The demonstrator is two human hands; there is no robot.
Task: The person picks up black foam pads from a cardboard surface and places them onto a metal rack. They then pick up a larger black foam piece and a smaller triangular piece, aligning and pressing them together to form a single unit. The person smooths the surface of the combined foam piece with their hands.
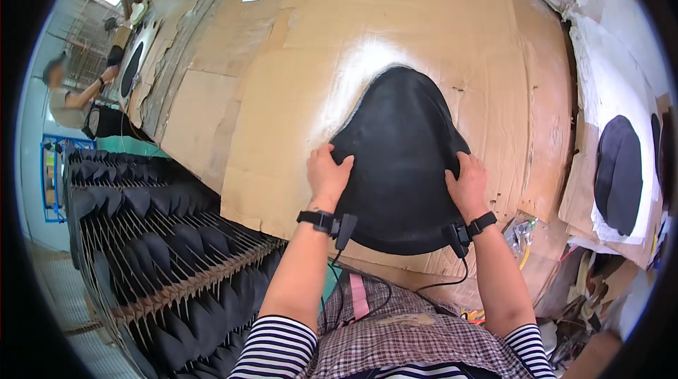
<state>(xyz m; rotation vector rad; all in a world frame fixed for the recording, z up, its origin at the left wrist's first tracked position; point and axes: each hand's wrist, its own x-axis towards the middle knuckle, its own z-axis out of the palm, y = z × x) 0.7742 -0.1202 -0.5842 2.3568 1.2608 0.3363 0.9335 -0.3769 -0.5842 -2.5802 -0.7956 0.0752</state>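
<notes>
A large black panel [399,167], smooth and padded-looking, lies on the cardboard-covered table [296,117]. It is broad and rounded at the near end and narrows to a rounded far end, with a pale line along its far left edge. My left hand [330,175] grips the panel's left edge, thumb on top and the other fingers partly hidden. On the opposite edge, my right hand [467,181] holds it the same way. Both wrists carry black straps with small cabled devices that hang near the panel's near end.
A rack [169,259] with several rows of black pieces stands at the left. Whitish residue [371,54] marks the cardboard beyond the panel. Black pieces [619,174] lie on white sheeting at right. A metal tool [519,234] hangs by the table's edge. Another person [74,103] works far left.
</notes>
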